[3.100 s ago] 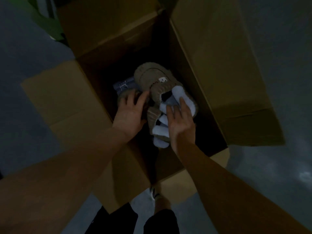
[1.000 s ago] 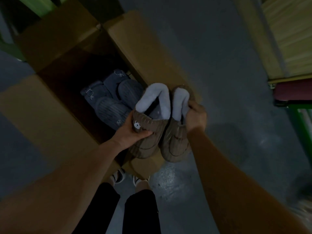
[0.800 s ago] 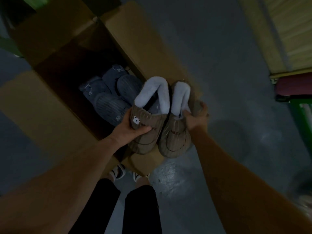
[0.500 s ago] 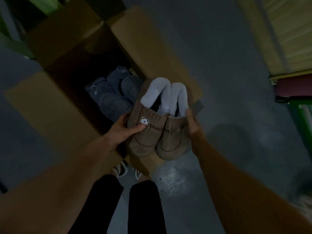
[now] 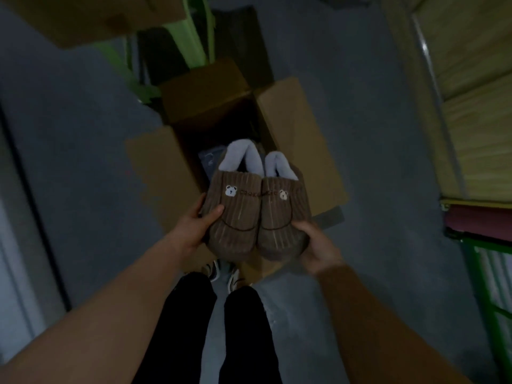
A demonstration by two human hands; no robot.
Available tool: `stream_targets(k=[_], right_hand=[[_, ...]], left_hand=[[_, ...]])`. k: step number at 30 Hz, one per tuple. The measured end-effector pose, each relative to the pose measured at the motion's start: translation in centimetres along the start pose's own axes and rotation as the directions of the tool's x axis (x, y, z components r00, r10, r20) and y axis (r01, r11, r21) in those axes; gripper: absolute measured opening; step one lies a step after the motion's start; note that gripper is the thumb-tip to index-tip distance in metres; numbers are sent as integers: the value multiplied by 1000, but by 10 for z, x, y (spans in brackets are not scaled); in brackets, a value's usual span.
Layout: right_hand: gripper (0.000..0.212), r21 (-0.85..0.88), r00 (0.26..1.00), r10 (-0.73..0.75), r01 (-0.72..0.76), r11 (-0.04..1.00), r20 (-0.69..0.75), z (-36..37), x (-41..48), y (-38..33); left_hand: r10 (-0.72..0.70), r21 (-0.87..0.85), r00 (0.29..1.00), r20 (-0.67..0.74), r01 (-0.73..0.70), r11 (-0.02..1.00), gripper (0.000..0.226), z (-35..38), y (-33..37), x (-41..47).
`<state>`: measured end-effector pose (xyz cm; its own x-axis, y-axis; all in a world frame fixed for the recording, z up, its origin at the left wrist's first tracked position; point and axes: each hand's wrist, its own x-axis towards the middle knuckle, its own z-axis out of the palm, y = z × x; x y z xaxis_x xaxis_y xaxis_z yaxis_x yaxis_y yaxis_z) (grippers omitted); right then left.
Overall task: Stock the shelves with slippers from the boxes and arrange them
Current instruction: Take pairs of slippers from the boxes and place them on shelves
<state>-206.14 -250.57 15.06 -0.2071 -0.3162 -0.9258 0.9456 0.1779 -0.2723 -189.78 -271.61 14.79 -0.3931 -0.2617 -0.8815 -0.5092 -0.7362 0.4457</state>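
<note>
Cardboard box [image 5: 299,139] beneath held slippers [image 5: 257,214], green shelving [image 5: 471,273] right

The single head-worn camera faces forward and steeply down, close above the left hand [image 5: 194,231] and right hand [image 5: 318,246], the open box [image 5: 291,120] and floor [image 5: 374,134] farther below.

The pair of brown corduroy slippers [image 5: 257,214] lies side by side between the hands: the left hand [image 5: 194,230] holds its left edge, the right hand [image 5: 318,245] its right edge. Behind it, the open cardboard box [image 5: 291,120] stands on the grey concrete floor [image 5: 83,162], with a grey-blue slipper [image 5: 207,159] inside. The pale wooden shelf boards [image 5: 476,120] are at the right.
</note>
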Motion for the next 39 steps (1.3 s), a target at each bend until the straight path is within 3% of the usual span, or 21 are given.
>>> stream_targets(k=[3,6,8,14,26,33,39], right_hand=[[51,-66,993,-32,40,997,117,38,-20,-16],[65,-145,989,0,22,989,150,76,-32,-27],[63,-232,985,37,4,973,171,104,-39,-30],[46,-550,986,56,40,834,156,200,-53,-11],[32,-613,974,99,48,789,204,401,-41,133],[41,-578,965,125,33,815,232,502,-27,206],[37,-591,964,130,35,806,234,563,-1,216]], left_hand=[[56,-124,993,-105,-69,990,74,-17,10,-32],[81,-241,981,-176,-123,963,68,-39,17,-58],[103,-311,970,-219,-170,935,70,-58,18,-72],[181,-442,924,-336,-325,836,68,-129,15,-110],[107,-606,827,-551,-485,631,55,-328,-4,-175],[149,-559,774,-616,-562,609,48,-432,-3,-197],[109,-576,757,-644,-574,582,41,-474,18,-176]])
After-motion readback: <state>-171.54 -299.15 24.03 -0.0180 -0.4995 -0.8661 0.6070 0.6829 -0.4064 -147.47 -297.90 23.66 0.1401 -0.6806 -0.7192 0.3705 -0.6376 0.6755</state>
